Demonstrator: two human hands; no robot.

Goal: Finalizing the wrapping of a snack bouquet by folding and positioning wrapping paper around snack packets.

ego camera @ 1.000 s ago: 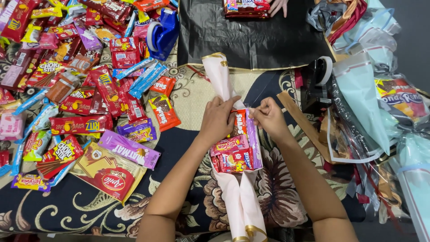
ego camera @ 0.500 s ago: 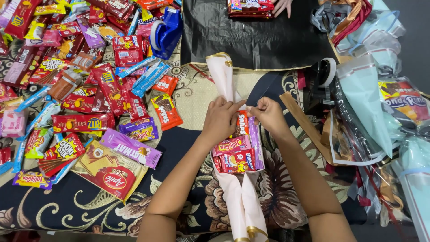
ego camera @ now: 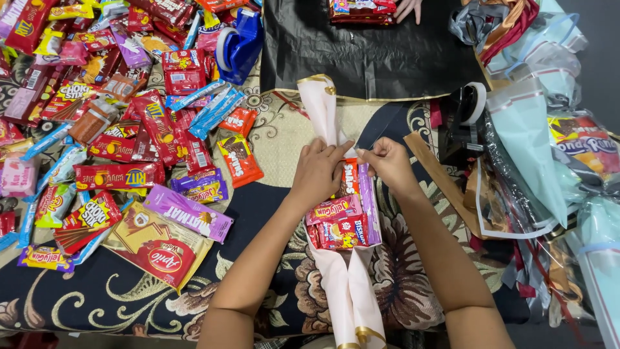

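At the middle of the patterned dark blue and cream floor rug (ego camera: 271, 142), the fingers (ego camera: 341, 150) of the left hand (ego camera: 318, 173) press together on the upper fold of a long pale pink wrapping sheet with a gold edge (ego camera: 321, 108), while the fingers (ego camera: 365, 154) of the right hand (ego camera: 389, 165) pinch something small and thin at the same fold; what it is cannot be told. Under both hands sits a tight cluster of red, pink and purple snack packets (ego camera: 343, 216) laid on the sheet, which runs from near the black sheet's edge down toward the near edge of the rug.

The pink sheet looks light, thin and limp, likely to crease and to slide on the glossy packets, so a grip at its folded edge seems best, right over the packets. The packets appear light, crinkly and slippery, their contents probably brittle; holding the bundle around its sides seems safer than squeezing from above.

Farther out, a black plastic sheet (ego camera: 374, 52) lies at the far edge, a blue tape dispenser (ego camera: 240, 45) to its left, a black tape dispenser (ego camera: 466, 116) to the right. Loose snack packets (ego camera: 116, 129) cover the left side; pale blue wrapped bouquets (ego camera: 549, 148) crowd the right. Another person's hand (ego camera: 408, 8) rests at the far edge.
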